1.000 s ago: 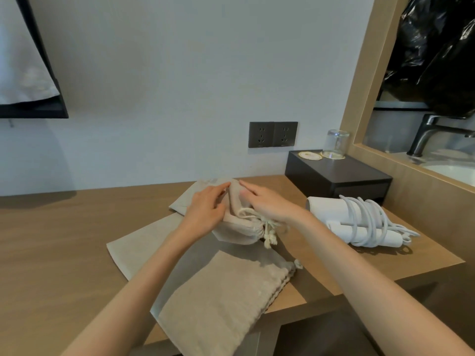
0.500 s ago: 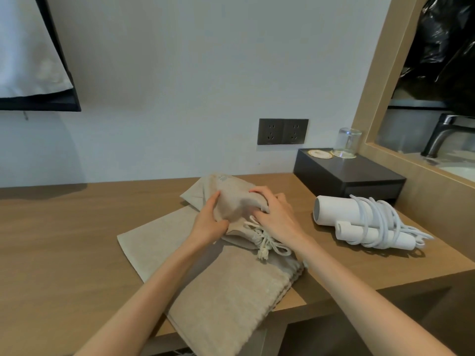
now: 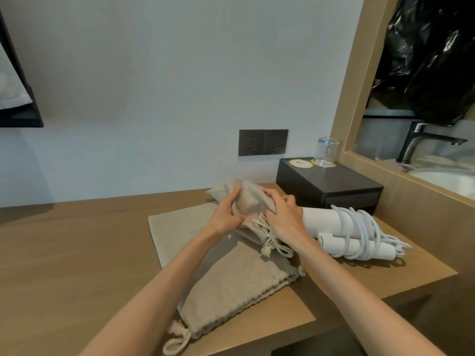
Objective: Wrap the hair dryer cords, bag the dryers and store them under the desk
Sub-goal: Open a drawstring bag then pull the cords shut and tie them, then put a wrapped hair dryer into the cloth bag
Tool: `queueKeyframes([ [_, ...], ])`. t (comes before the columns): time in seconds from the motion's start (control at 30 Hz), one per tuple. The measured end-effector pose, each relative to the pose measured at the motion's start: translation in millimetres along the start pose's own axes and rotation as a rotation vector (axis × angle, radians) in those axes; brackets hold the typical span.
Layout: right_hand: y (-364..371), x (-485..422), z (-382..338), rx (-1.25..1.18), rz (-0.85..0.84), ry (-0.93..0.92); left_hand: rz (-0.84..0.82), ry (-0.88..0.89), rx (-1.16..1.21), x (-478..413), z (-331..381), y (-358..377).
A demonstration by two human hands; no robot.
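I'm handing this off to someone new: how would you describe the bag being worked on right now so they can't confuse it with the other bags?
Start at the black box by the wall sockets; just in front, both hands, left hand and right hand, grip a bunched beige drawstring bag. It is bulging, with white cords dangling, while the other beige bags lie flat beneath it.

beige bag (image 3: 253,201), white dryer (image 3: 323,222), black box (image 3: 334,186)

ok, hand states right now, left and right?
Left hand: closed on the filled drawstring bag.
Right hand: closed on the same bag, near its cinched mouth.
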State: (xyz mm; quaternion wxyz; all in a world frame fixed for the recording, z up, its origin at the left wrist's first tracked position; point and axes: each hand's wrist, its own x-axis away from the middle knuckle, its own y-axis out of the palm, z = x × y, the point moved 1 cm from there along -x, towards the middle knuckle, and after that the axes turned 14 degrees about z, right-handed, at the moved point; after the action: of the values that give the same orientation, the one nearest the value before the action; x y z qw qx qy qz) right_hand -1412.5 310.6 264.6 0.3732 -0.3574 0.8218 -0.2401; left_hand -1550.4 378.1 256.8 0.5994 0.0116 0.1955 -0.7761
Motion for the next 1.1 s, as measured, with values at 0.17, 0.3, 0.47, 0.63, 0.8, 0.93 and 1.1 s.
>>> queueKeyframes([
  [0.17,-4,-3,-5,0.179,-0.123,-0.047,-0.065,0.042,0.092,-3,-13,4],
  [0.3,-16,7,-23,0.516,0.013,-0.217,-0.031,-0.092,0.159,0,-35,-12],
  [0.47,7,1,-43,0.580,-0.054,-0.386,0.033,0.130,-0.790,6,-60,-32],
  [0.63,31,-2,-40,0.758,-0.116,-0.413,-0.023,0.110,-0.993,16,-60,-27],
  [0.8,32,-15,-27,0.811,-0.070,-0.413,-0.035,0.116,-1.013,18,-63,-31],
  [0.93,39,-30,-24,0.846,-0.042,-0.357,-0.049,0.090,-1.013,22,-62,-38],
  [1.1,42,-38,-16,0.834,-0.004,-0.385,-0.028,0.064,-1.033,29,-67,-62],
])
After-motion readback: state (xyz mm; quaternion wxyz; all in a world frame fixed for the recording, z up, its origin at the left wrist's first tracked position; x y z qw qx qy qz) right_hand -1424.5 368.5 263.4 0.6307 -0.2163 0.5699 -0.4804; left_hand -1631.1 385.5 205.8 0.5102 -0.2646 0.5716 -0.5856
